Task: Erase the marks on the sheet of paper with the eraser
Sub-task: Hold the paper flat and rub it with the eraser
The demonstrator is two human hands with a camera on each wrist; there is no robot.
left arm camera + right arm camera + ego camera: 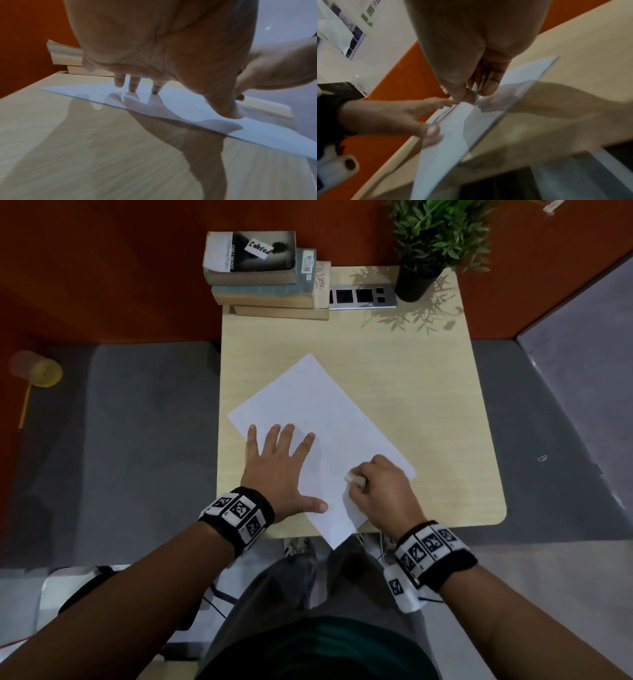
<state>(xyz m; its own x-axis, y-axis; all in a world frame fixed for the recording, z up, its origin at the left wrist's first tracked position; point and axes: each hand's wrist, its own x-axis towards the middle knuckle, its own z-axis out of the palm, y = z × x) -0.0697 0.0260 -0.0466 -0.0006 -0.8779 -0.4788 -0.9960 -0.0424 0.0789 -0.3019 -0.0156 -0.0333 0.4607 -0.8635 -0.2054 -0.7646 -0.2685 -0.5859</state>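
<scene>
A white sheet of paper (pixel 318 412) lies turned like a diamond on the light wooden table (pixel 411 378), its near corner hanging over the front edge. My left hand (pixel 281 470) lies flat with spread fingers on the sheet's left part, pressing it down; its fingertips (pixel 133 88) touch the paper (pixel 180 102). My right hand (pixel 380 491) pinches a small white eraser (pixel 355 479) and holds it against the sheet's right part. In the right wrist view the eraser (pixel 475 90) shows between thumb and fingers on the paper (pixel 453 128). Faint marks are barely visible.
A stack of books (pixel 263 278) stands at the table's back left. A grey socket panel (pixel 363 296) and a potted plant (pixel 431 244) stand at the back right. Orange walls rise behind. A yellow object (pixel 37 369) sits on the grey floor at left.
</scene>
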